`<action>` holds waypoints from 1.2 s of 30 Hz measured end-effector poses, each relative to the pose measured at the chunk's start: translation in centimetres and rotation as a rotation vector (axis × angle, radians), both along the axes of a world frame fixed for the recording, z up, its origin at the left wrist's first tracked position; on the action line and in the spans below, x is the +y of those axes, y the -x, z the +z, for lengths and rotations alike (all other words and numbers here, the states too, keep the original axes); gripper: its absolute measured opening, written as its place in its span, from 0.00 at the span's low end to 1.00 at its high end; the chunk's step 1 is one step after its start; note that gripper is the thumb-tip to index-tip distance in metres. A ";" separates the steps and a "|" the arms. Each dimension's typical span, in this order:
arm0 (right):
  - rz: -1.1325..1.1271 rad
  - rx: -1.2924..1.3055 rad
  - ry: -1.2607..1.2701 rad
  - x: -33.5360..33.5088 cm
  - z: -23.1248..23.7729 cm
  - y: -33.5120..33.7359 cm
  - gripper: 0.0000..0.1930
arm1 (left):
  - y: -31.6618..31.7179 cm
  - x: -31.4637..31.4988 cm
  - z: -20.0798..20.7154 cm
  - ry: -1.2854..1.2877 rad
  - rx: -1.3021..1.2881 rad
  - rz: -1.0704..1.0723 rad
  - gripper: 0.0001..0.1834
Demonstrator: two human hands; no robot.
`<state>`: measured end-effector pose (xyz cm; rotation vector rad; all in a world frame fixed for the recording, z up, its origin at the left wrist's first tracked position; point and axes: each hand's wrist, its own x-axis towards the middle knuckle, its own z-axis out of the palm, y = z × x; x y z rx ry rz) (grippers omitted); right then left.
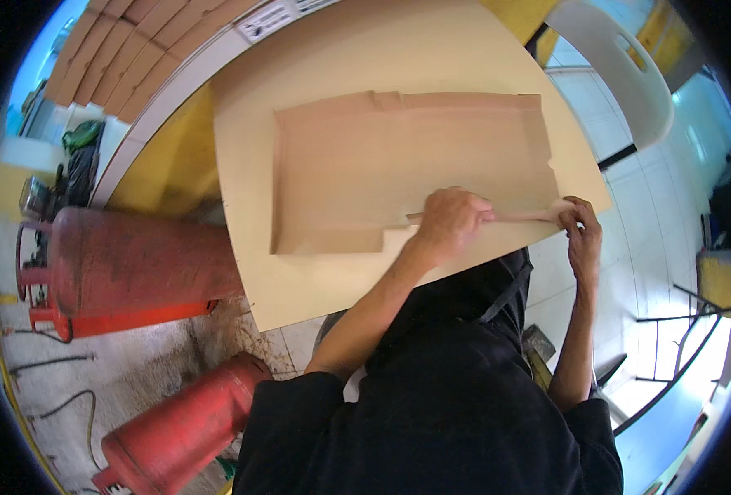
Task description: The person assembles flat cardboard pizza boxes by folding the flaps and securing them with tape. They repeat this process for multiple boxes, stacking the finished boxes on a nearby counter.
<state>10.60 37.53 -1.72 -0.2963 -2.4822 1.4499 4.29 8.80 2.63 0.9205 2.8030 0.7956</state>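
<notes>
A brown cardboard sheet (pixel 407 157), die-cut like an unfolded box, lies on a pale tabletop (pixel 324 289). Low creased edges run along its left and far sides, with notches at the far edge. My left hand (pixel 452 219) is closed over the near edge, pinching the raised flap strip; the fingertips are partly hidden beneath the hand. At the near right corner, my right hand (pixel 582 227) has its fingers bent around the cardboard's end tab. Between both hands the narrow flap stands up from the sheet.
Two red gas cylinders (pixel 147 260) stand on the left, with hoses and a yellow pipe beside them. Stacked brown boxes (pixel 126 54) sit at the far left. A white chair (pixel 621 74) is at the far right; a blue-topped table (pixel 679 429) is at the near right.
</notes>
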 end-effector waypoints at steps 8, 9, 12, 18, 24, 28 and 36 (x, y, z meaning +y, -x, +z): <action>0.079 0.325 -0.243 -5.4 2.5 0.6 0.17 | -0.4 1.3 1.4 -0.124 -0.050 -0.004 0.10; 0.089 0.334 -0.232 -6.1 2.8 0.4 0.16 | -0.4 1.7 1.8 -0.092 -0.056 0.026 0.11; 0.008 0.354 -0.170 -7.2 2.8 -0.1 0.17 | -0.4 4.1 1.8 -0.164 0.007 -0.056 0.11; -0.211 -0.005 0.083 -7.4 1.9 -1.4 0.24 | 1.2 7.4 2.0 -0.035 -0.203 -0.036 0.10; -0.261 -0.019 0.242 -8.8 2.0 -1.1 0.29 | 3.9 9.6 2.1 -0.098 -0.449 -0.212 0.15; -0.284 -0.057 0.452 -8.7 2.5 -1.5 0.28 | 5.7 10.9 2.6 -0.047 -0.566 -0.271 0.17; -0.478 0.038 0.983 -8.6 1.6 -2.1 0.28 | 8.6 11.6 1.4 -0.228 -0.884 -0.273 0.15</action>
